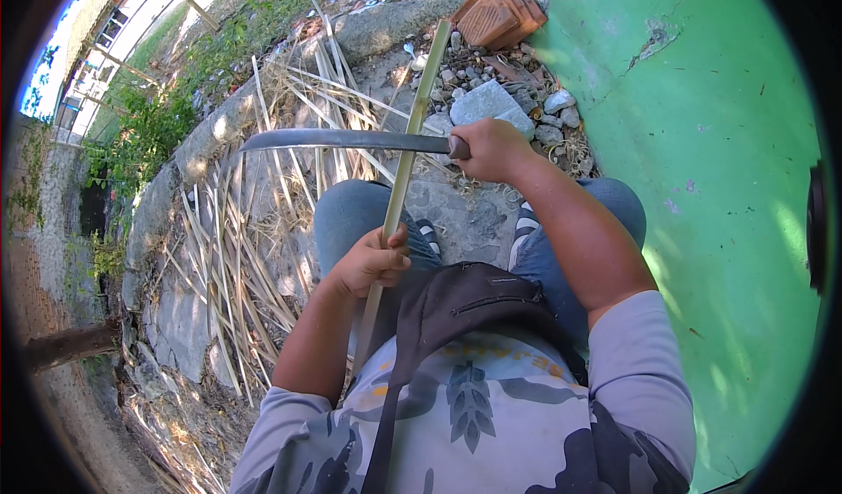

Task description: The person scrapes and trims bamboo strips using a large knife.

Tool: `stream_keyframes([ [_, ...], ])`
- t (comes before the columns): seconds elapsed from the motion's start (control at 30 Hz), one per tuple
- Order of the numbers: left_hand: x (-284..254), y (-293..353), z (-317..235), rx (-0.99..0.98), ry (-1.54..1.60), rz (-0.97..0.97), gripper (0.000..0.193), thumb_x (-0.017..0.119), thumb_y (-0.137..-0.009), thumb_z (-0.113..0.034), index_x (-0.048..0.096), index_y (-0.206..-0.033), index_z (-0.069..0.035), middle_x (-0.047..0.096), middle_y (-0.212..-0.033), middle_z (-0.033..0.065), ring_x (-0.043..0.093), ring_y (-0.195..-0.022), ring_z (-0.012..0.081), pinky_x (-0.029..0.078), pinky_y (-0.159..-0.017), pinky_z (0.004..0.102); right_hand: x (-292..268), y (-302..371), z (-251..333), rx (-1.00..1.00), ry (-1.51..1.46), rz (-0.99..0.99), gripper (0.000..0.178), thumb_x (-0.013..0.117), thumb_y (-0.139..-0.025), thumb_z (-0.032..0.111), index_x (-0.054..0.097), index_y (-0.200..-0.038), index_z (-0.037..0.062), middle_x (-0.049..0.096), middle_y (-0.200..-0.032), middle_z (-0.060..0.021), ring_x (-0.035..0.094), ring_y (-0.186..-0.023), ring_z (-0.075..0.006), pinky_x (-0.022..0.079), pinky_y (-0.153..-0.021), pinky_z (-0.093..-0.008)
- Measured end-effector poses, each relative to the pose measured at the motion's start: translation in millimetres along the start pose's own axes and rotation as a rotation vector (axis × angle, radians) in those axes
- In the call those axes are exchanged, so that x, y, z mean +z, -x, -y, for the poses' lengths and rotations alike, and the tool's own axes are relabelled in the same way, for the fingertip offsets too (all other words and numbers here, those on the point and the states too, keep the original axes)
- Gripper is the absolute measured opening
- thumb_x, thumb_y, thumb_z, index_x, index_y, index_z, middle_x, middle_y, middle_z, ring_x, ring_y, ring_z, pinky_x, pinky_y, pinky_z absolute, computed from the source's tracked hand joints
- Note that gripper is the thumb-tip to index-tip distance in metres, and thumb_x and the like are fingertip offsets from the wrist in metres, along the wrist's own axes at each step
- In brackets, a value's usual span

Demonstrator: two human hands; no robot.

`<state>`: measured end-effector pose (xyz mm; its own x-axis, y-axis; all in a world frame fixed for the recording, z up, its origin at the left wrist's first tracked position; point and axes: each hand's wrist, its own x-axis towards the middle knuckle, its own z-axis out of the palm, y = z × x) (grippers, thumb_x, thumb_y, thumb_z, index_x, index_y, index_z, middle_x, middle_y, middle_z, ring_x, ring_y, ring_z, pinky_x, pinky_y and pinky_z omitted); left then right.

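Observation:
My left hand [373, 262] is closed round a long, pale green-yellow bamboo strip [405, 174]. The strip stands out away from me, its far end near the rubble and its lower end running down past my wrist toward my shirt. My right hand [493, 150] grips the dark handle of a machete [342, 139] with a long blade curved at the tip. The blade points left and lies across the strip, well above my left hand. Whether its edge bites into the strip, I cannot tell.
Many thin split strips [230, 266] lie scattered on the stone ground at the left. Ahead are a stack of orange clay tiles [500, 19], a pale stone block [493, 108] and loose gravel. A green painted floor [702, 161] spreads to the right. My bent knees flank the work.

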<state>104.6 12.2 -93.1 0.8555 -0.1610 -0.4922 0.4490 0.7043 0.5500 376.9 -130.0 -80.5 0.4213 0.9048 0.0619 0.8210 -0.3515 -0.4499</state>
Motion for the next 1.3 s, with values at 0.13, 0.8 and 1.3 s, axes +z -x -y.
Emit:
stream_keyframes([
  [0.13, -4, 3, 2, 0.012, 0.043, 0.04, 0.037, 0.061, -0.086, 0.011, 0.039, -0.088, -0.019, 0.039, -0.066, -0.0083, 0.03, -0.047, 0.0025, 0.022, -0.042, 0.0219, 1, 7, 24, -0.088, -0.023, 0.022, 0.013, 0.071, -0.076, 0.023, 0.07, -0.087, 0.0165, 0.071, -0.079, -0.0107, 0.071, -0.08, -0.0346, 0.055, -0.071, -0.0479],
  [0.8, -10, 1, 1, -0.065, 0.096, 0.143, 0.038, 0.062, -0.087, 0.011, 0.039, -0.088, -0.019, 0.04, -0.066, -0.0081, 0.029, -0.047, 0.0027, 0.02, -0.042, 0.0226, 3, -1, -9, 0.02, -0.181, -0.017, 0.018, 0.073, -0.074, 0.021, 0.069, -0.087, 0.0093, 0.068, -0.077, -0.0159, 0.067, -0.075, -0.0392, 0.054, -0.067, -0.048],
  [1.3, -3, 1, -2, -0.113, 0.012, 0.105, 0.039, 0.064, -0.085, 0.01, 0.039, -0.089, -0.02, 0.039, -0.067, -0.009, 0.032, -0.048, 0.0022, 0.023, -0.042, 0.021, -8, -3, -24, 0.045, -0.094, -0.03, 0.016, 0.073, -0.078, 0.023, 0.072, -0.089, 0.0114, 0.071, -0.08, -0.0144, 0.069, -0.079, -0.0359, 0.054, -0.071, -0.0459],
])
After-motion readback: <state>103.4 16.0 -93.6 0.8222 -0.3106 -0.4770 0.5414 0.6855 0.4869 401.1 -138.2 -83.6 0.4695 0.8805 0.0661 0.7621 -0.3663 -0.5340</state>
